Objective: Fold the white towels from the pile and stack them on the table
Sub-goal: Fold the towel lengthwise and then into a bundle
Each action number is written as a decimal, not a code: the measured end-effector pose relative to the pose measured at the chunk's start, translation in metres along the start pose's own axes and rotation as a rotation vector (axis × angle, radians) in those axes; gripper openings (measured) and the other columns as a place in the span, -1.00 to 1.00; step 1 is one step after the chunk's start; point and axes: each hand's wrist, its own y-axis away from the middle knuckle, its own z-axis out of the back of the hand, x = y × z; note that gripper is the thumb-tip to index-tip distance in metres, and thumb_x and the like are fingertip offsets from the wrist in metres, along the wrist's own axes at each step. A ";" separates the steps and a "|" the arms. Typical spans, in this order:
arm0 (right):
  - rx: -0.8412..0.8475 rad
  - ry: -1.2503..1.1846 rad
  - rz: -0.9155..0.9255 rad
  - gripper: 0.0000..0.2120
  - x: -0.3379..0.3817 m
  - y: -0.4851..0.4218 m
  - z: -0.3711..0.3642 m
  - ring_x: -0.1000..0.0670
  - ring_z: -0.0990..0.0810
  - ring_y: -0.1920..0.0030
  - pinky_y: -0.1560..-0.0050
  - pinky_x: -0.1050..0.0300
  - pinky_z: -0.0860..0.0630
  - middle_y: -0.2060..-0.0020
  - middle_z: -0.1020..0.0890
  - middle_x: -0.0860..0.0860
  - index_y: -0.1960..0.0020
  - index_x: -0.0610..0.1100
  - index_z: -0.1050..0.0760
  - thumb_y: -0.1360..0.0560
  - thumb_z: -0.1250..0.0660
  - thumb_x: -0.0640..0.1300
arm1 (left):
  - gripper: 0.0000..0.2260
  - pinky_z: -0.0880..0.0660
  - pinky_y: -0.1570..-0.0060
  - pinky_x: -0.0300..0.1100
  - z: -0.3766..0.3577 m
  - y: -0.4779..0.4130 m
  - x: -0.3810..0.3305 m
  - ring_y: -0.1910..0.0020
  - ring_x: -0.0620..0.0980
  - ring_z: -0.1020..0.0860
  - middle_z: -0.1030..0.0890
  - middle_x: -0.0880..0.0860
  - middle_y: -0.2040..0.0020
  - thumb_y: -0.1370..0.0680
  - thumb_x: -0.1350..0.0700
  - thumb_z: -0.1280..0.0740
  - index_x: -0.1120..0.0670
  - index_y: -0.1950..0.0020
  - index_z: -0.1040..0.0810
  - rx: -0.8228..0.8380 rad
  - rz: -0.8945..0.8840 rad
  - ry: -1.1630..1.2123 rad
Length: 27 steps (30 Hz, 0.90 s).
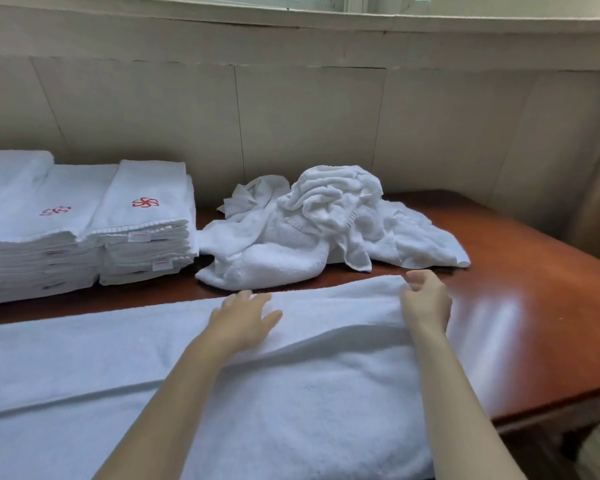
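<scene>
A long white towel (125,362) lies spread across the near part of the brown table (534,289), one long side folded over. My left hand (243,320) rests flat on its far edge, fingers straight. My right hand (425,299) pinches the towel's far right corner with curled fingers. Behind them sits a crumpled pile of white towels (319,223). At the far left stand two stacks of folded white towels (84,237) with red emblems on top.
A beige panelled wall (291,126) runs right behind the table, with a window sill above. The table's right edge (551,407) drops off near my right arm. Bare shiny wood shows to the right of the pile.
</scene>
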 end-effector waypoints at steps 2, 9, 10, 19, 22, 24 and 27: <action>-0.011 0.146 -0.006 -0.65 0.002 0.010 -0.006 -0.20 -0.52 -0.13 0.03 0.11 -0.37 -0.15 -0.57 -0.15 -0.23 -0.12 -0.47 -0.49 -0.17 -0.34 | -0.45 0.11 -0.46 0.15 -0.016 0.014 0.016 -0.55 0.09 0.12 0.12 0.03 -0.58 -0.60 -0.28 0.04 -0.16 -0.56 0.03 0.047 0.102 -0.077; -0.002 0.698 0.396 -0.75 0.031 0.047 -0.031 -0.18 -0.38 -0.25 -0.22 -0.01 -0.30 -0.24 -0.45 -0.10 -0.22 -0.10 -0.46 -0.56 -0.21 -0.09 | -0.43 0.18 -0.47 0.11 -0.042 0.024 0.020 -0.56 0.03 0.13 0.13 -0.02 -0.59 -0.57 -0.32 0.14 -0.19 -0.56 0.08 -0.178 0.111 -0.080; 0.090 0.680 0.481 -0.70 0.032 0.056 -0.041 -0.16 -0.37 -0.29 -0.25 -0.04 -0.28 -0.27 -0.46 -0.07 -0.26 -0.07 -0.46 -0.59 -0.16 0.01 | -0.43 0.19 -0.47 0.11 -0.042 0.023 0.020 -0.56 0.03 0.13 0.13 -0.02 -0.59 -0.57 -0.32 0.14 -0.18 -0.56 0.07 -0.180 0.113 -0.076; 0.567 0.850 0.498 -0.46 0.009 0.061 -0.079 -0.10 0.16 -0.55 -0.38 -0.41 0.24 -0.56 0.10 0.11 -0.51 0.28 0.05 -0.55 0.20 0.34 | -0.49 0.14 -0.46 0.11 -0.015 0.030 0.078 -0.56 -0.03 0.10 0.11 -0.03 -0.59 -0.61 -0.26 0.10 -0.20 -0.55 0.02 -0.112 0.164 -0.043; 0.589 0.831 0.522 -0.48 0.010 0.053 -0.082 -0.07 0.12 -0.55 -0.40 -0.37 0.22 -0.56 0.07 0.12 -0.50 0.28 0.00 -0.56 0.18 0.32 | -0.49 0.14 -0.47 0.10 0.003 0.051 0.149 -0.56 -0.02 0.11 0.15 -0.04 -0.58 -0.61 -0.27 0.10 -0.22 -0.55 0.06 -0.128 0.365 0.007; 0.571 0.829 0.523 -0.49 0.010 0.050 -0.086 -0.06 0.10 -0.55 -0.41 -0.36 0.20 -0.55 0.04 0.13 -0.50 0.28 -0.02 -0.57 0.15 0.31 | -0.48 0.12 -0.48 0.09 0.011 0.071 0.202 -0.56 0.00 0.10 0.14 -0.03 -0.58 -0.59 -0.28 0.11 -0.23 -0.55 0.06 -0.208 0.532 0.006; 0.515 0.873 0.493 -0.56 0.020 0.056 -0.096 -0.12 -0.01 -0.53 -0.39 -0.40 0.13 -0.53 -0.10 0.08 -0.46 0.18 -0.17 -0.61 0.10 0.21 | -0.48 0.06 -0.47 0.08 0.022 0.108 0.275 -0.55 0.00 0.04 0.07 -0.03 -0.59 -0.59 -0.28 0.12 -0.23 -0.54 0.04 -0.303 0.733 -0.015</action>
